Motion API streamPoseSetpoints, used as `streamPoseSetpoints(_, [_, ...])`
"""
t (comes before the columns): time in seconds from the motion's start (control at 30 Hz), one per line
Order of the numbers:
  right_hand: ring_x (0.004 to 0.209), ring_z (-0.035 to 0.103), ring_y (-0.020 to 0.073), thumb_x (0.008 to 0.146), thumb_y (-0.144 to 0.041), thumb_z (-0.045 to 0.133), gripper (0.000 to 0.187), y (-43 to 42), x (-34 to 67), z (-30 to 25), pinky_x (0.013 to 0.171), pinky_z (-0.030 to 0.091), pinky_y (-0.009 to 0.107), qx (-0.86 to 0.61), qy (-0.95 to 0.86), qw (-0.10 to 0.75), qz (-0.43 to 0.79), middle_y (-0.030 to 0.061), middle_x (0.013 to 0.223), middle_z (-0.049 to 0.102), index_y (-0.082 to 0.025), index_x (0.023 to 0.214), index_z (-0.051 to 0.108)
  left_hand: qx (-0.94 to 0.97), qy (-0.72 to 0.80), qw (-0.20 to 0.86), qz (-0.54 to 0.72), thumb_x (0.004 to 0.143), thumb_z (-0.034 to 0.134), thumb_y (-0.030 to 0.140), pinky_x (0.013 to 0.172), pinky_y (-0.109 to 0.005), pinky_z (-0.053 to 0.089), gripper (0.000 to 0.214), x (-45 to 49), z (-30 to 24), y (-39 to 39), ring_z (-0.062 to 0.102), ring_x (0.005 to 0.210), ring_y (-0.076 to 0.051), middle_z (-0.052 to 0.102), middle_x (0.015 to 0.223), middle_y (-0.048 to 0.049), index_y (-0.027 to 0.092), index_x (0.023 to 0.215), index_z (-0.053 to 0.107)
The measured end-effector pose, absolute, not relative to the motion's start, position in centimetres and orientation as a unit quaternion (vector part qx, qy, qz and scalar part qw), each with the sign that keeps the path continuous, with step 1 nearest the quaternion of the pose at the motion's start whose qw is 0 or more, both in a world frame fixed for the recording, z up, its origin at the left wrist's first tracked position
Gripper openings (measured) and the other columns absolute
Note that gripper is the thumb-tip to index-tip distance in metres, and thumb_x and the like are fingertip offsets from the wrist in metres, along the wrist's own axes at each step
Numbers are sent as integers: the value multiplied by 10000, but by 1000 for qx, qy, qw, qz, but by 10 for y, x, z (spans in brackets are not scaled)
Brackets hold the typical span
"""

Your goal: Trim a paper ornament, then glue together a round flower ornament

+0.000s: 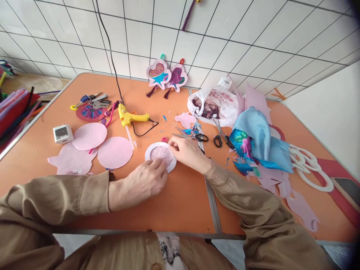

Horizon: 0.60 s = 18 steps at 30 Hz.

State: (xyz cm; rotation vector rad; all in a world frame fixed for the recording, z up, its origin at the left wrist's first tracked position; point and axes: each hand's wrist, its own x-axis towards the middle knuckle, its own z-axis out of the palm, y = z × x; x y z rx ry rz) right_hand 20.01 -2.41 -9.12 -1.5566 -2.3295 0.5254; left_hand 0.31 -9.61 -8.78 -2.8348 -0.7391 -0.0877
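Observation:
A round ornament with a white rim, a pink line-patterned centre and a small pink loop lies flat on the orange table. Bent fingers of my left hand press together on its lower edge, and the fingertips are partly hidden. From the right, my right hand pinches the rim between thumb and fingers. Just behind it lie scissors with black handles, partly covered by my right hand. A yellow glue gun rests on its side farther back, its glue stick pointing toward me.
Pink paper ovals, a white charger and keys lie left. Two finished-looking ornaments lean on the tiled wall. Right are a plastic bag, more scissors, blue satin and white rings.

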Motion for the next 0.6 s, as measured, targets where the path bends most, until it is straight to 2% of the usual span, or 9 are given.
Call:
streamPoseSetpoints(0.13, [679,558,145,896,-187,570,109,-25,200,-90,660,347,274,-538,-811,145,181,13,739,664,-191,789,590,-966,-226,124,-3,888,447,-5,657,-348,534,262,4,-85,-98,654,899,-271,706,1045,-204,76,942,690])
streamPoseSetpoints(0.27, [643,529,140,874,-295,660,200,-25,199,-90,635,334,271,-538,-810,152,178,4,696,629,-193,741,552,-969,-206,135,-11,899,444,9,620,-347,537,266,5,-80,-98,665,880,-281,718,1022,-216,76,914,701])
streamPoseSetpoints(0.5, [597,508,120,860,-223,631,174,-20,200,-97,611,342,257,-529,-806,185,189,-16,654,599,-195,716,538,-974,-213,79,7,907,441,13,558,-328,511,253,7,-76,-94,645,808,-253,699,931,-164,93,874,679])
streamPoseSetpoints(0.6, [589,508,116,847,-197,619,167,-19,201,-98,604,340,252,-529,-804,194,188,-23,632,593,-197,695,547,-978,-204,41,-16,941,449,54,643,-331,537,219,4,-68,-85,637,839,-226,685,990,-156,109,890,655])
